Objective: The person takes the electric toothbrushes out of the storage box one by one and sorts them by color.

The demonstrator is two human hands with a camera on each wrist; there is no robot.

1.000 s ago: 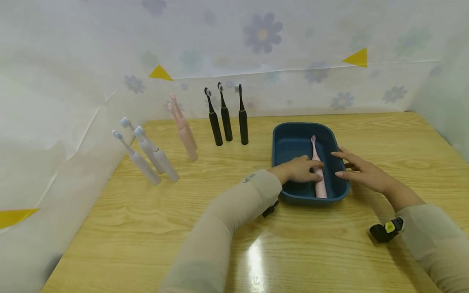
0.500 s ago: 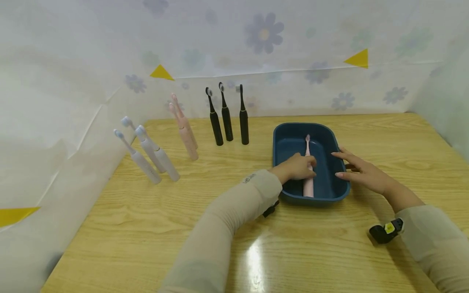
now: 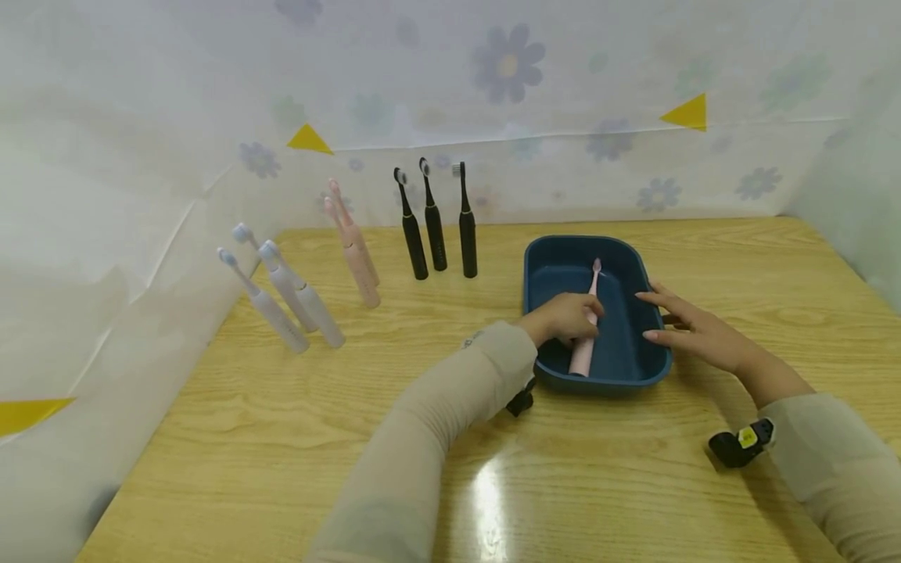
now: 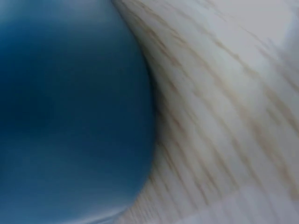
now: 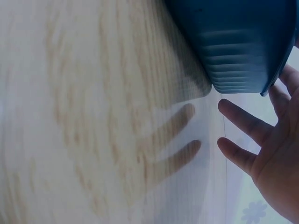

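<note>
A pink electric toothbrush (image 3: 581,356) lies lengthwise in a dark blue bin (image 3: 626,381), its brush head toward the far wall and its base near the front left corner. My left hand (image 3: 568,314) reaches over the bin's left side and grips the toothbrush around mid-handle, covering part of it. At the bin's right rim, my right hand (image 3: 704,332) rests with fingers spread, thumb and a fingertip over the edge. The right wrist view shows that hand (image 5: 280,158) with two straight fingers below the bin's ribbed outer wall (image 5: 233,56). Only bin wall (image 4: 74,112) and tabletop fill the left wrist view.
Three black electric toothbrushes (image 3: 468,242) stand upright at the back, left of the bin. Two pink ones (image 3: 360,270) stand farther left, then three pale ones (image 3: 320,317). A flower-patterned sheet (image 3: 422,94) borders the wooden table (image 3: 281,438) behind and at the sides.
The left hand has shifted the toothbrush leftward in the bin, mostly at its base, so it now lies slanted. The right hand and the bin have stayed in place.
</note>
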